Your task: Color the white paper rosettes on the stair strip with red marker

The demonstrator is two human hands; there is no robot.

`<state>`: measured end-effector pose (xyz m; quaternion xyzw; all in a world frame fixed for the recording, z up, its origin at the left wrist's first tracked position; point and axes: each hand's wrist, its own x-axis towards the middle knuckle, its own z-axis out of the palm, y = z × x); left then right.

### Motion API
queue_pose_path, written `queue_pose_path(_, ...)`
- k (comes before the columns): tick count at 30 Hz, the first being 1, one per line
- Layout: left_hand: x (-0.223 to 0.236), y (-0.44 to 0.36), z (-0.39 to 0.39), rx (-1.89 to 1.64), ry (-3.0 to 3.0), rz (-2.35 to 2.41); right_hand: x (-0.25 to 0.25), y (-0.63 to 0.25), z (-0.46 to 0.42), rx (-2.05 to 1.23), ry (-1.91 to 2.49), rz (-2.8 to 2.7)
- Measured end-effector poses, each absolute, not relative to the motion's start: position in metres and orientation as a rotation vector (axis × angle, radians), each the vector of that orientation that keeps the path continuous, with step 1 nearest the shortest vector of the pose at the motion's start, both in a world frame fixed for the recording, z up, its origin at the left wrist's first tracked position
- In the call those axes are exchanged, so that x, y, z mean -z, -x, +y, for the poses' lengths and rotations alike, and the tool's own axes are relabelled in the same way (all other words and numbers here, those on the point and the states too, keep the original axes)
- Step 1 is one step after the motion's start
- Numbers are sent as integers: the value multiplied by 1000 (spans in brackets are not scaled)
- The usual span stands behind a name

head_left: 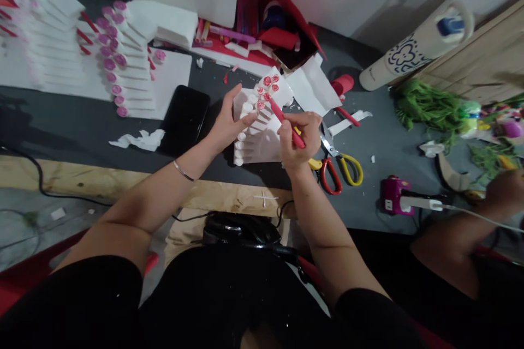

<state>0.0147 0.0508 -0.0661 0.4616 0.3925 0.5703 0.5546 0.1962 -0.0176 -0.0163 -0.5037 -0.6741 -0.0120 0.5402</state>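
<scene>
My right hand (298, 139) is shut on a slim red stick (286, 124), whose tip reaches towards the small pink-red paper roses (267, 82) at the top of a white foam board (262, 144). Rows of small white rounded pieces (241, 136) line the board's left side. My left hand (231, 122) rests on that board with its fingers apart, and a metal bangle (183, 170) circles the left wrist. The board's lower part shows between my hands.
A black phone (184, 120) lies left of the board, and red-and-yellow-handled scissors (335, 172) lie to the right. Rows of pink flowers on sticks (114, 60) sit at upper left. A co-worker's hand (505, 193) works at right, near green shreds (428, 109).
</scene>
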Motion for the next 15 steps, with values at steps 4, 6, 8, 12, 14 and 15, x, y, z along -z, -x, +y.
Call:
queue_pose_path(4, 61, -6, 50, -1126, -1037, 814, 12, -190, -16, 62, 1179, -1607)
queue_pose_path(6, 58, -4, 48, -1085, -1024, 859, 9, -183, -15, 82, 1192, -1651)
queue_pose_path(8, 55, -4, 46, -1066, -1028, 907, 6, -176, -15, 89, 1192, -1709)
queue_pose_path(12, 48, -3, 41, -1108, -1065, 923, -2, -165, -15, 97, 1136, -1703)
queue_pose_path(14, 45, -3, 39, -1121, -1062, 915, -5, -161, -13, 102, 1169, -1650)
queue_pose_path(15, 44, -3, 38, -1120, -1059, 915, -6, -159, -12, 106, 1190, -1616)
